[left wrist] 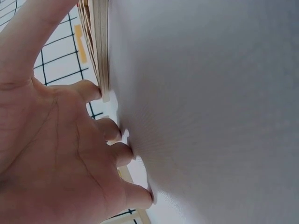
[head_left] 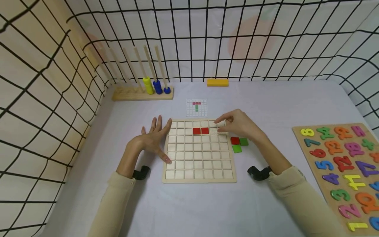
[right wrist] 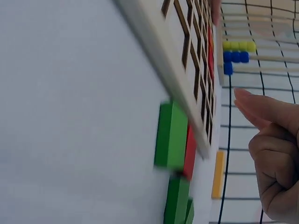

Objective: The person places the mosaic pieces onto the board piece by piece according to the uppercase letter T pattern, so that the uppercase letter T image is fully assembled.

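A wooden grid board (head_left: 189,156) lies on the table, with two red tiles (head_left: 200,131) side by side in its second row. My left hand (head_left: 152,141) is spread along the board's left edge, thumb and index finger at the frame. In the left wrist view its other fingertips (left wrist: 124,156) press on the tablecloth. Over the upper right corner hovers my right hand (head_left: 240,124), thumb and index finger apart with nothing seen between them. Beside the board's right edge lie a loose red tile (head_left: 235,141) and two green tiles (head_left: 243,142).
Behind the board lies a small card (head_left: 196,107) printed with a red and green T on a grid. A bead rack (head_left: 127,94) stands at the back left, near a yellow block (head_left: 217,82). A number board (head_left: 322,184) lies far right. Black netting (head_left: 189,42) surrounds the table.
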